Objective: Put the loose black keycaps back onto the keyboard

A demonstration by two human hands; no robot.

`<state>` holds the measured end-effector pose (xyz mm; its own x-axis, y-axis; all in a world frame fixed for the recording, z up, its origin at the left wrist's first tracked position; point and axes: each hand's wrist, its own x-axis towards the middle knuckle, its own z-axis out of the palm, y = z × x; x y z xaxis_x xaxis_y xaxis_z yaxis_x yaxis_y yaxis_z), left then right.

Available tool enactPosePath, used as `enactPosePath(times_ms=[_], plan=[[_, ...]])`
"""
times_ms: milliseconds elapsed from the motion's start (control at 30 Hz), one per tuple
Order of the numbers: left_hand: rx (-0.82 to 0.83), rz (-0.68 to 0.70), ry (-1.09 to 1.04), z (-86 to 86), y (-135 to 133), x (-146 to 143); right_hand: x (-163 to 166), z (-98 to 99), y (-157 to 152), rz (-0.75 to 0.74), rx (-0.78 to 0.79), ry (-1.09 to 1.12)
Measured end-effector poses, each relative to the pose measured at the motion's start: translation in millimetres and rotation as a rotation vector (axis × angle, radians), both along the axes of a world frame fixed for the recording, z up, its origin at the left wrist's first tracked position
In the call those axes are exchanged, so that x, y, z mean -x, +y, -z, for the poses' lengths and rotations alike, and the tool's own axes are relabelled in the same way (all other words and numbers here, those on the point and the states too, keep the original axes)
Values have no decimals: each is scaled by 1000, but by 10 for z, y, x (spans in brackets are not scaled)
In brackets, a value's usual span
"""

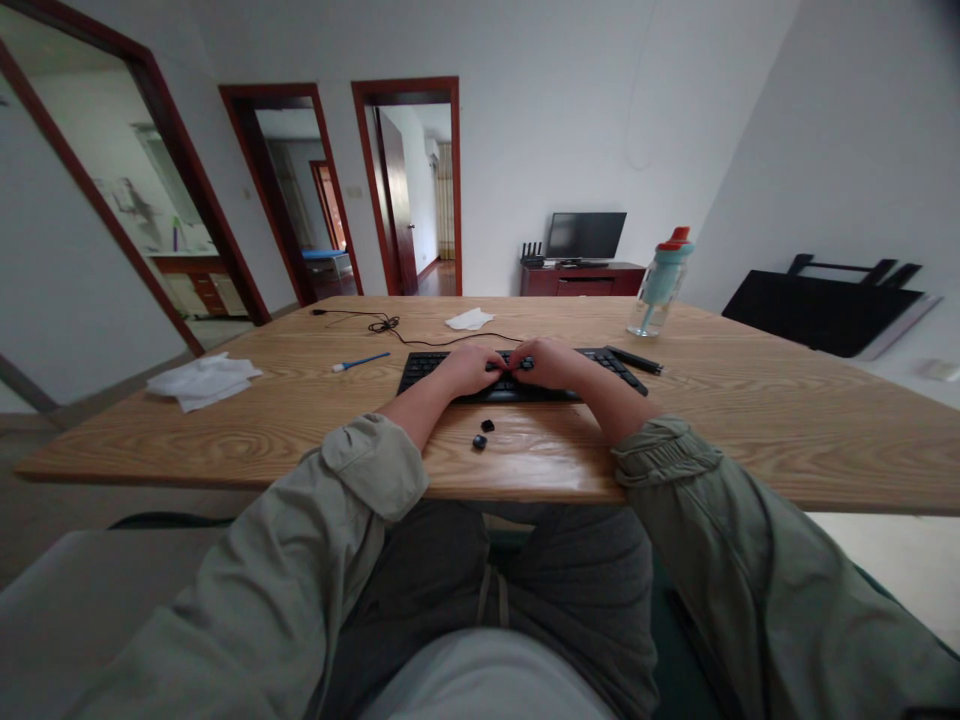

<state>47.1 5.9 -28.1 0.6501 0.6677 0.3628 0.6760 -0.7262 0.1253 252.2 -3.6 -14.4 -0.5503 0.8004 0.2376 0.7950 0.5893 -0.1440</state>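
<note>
A black keyboard (424, 370) lies across the wooden table in front of me. Both hands rest over its middle and meet there, fingertips close together. My left hand (474, 370) has its fingers bent and drawn in towards the keys. My right hand (546, 362) curls down beside it, thumb and fingers pinched close to the left fingertips. Whatever the fingers grip is too small and covered to make out. Two loose black keycaps, a rear one (488, 425) and a nearer one (479, 441), lie between the keyboard and the table's front edge.
A blue-handled brush (361, 362) lies left of the keyboard, with white tissues (202, 380) farther left. Behind are a coiled black cable (384, 324) and another tissue (470, 319). A dark, narrow object (634, 360) lies right, before a water bottle (660, 285). The wooden table (787, 420) extends right.
</note>
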Motion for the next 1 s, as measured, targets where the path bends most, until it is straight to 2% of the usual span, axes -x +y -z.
enactPosePath(times_ms=[500,733,900,1000], plan=[[-28,14,54,3,0,-4,46,10,6,73,-74,-73],[-7,-56,-67,-12,51,67,54,-17,-45,151,-42,-66],[-13,-152,-197,-73,81,131,109,-13,-98,171,-121,-93],[-13,-159,-221,-81,82,140,146,-5,-113,169,-162,-86]])
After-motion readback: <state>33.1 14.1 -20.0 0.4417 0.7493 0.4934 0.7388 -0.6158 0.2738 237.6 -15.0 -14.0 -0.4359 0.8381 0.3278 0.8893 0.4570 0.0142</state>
